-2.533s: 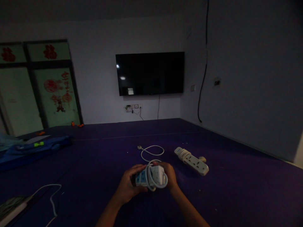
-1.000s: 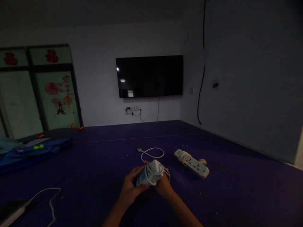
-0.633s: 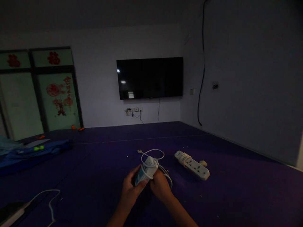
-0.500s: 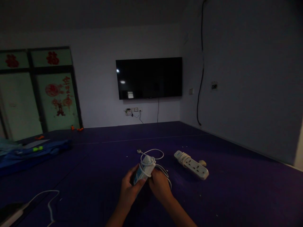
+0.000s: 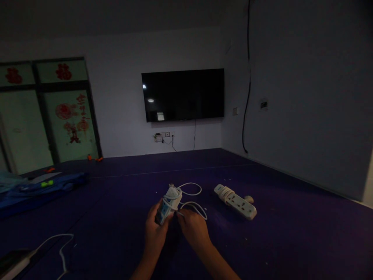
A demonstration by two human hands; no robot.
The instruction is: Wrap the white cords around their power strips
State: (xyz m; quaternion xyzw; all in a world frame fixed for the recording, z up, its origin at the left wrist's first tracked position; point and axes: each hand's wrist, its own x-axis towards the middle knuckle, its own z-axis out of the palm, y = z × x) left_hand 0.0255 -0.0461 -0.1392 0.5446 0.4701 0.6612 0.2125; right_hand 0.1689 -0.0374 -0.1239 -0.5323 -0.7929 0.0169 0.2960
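My left hand (image 5: 154, 233) grips a small white and blue power strip (image 5: 166, 202), held nearly upright with its white cord (image 5: 189, 204) wound round it. My right hand (image 5: 192, 229) is closed on a loop of that cord just right of the strip. The cord's free end with the plug (image 5: 171, 186) trails on the purple floor beyond my hands.
A second white power strip (image 5: 236, 201) with its cord wrapped round it lies on the purple floor (image 5: 291, 233) to the right. Another strip with a loose white cord (image 5: 58, 245) sits at bottom left. Blue cloth (image 5: 37, 186) lies at far left. A wall television (image 5: 182, 94) hangs ahead.
The strip has turned from lying across my hands to standing nearly upright and shifted left. My right hand came off the strip's end and now holds the cord beside it.
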